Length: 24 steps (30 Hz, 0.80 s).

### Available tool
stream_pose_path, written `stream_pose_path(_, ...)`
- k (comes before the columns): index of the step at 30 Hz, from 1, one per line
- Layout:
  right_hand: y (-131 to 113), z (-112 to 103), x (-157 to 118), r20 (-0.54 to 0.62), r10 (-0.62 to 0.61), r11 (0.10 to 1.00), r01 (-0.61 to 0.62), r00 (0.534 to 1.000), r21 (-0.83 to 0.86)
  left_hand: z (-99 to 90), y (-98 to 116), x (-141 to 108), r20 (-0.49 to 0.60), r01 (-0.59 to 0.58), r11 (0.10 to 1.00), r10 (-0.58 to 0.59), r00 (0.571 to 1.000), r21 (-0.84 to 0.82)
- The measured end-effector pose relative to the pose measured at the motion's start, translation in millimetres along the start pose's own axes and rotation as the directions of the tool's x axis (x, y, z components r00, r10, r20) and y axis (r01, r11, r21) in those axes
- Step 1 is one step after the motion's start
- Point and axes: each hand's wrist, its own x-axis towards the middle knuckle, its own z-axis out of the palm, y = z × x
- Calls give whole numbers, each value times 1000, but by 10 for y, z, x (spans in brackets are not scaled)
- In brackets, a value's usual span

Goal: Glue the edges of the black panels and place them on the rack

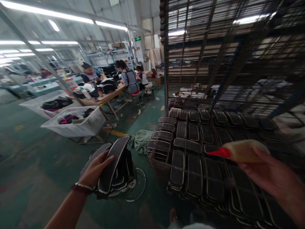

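My left hand is closed on a long black panel with a pale edge, its thumb on the front face. More such panels stand in a bundle just behind and beside it, low over the floor. At the right, my right hand holds a squeeze bottle with yellowish contents; its red nozzle points left. The bottle is above rows of stacked black panels with pale edges, apart from them. Motion blurs this hand.
A wire rack rises behind the stacked panels. White bins with dark pieces stand at the left, beside a wooden table where people sit. A green sack lies on the floor near the middle.
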Motion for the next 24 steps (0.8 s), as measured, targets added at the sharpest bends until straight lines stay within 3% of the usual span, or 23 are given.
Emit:
stream_pose_path(3,-168,249,-115,188,-54,996,40,981,81,527,169,-168,258,107,990,-79,963,-97)
stream_pose_path(6,-394,533,-226,324,-154,985,122,934,118,953,369,-307,425,71,995,-35,905,-71)
stream_pose_path(10,-650,789,-373,532,-241,969,235,811,81,1315,604,-422,591,-3,1000,12,806,-17)
stream_pose_path(14,-802,857,-499,647,-303,931,363,700,43,1490,779,-505,748,-62,998,19,663,29)
stream_pose_path(18,-883,824,-564,679,-295,913,408,672,-7,1570,885,-567,846,-74,997,9,533,36)
stream_pose_path(20,-908,800,-580,686,-286,910,414,669,-24,1596,913,-586,864,-65,997,-5,503,43)
stream_pose_path(24,-950,758,-588,706,-275,903,427,653,-43,1630,927,-591,875,-59,997,-18,485,53)
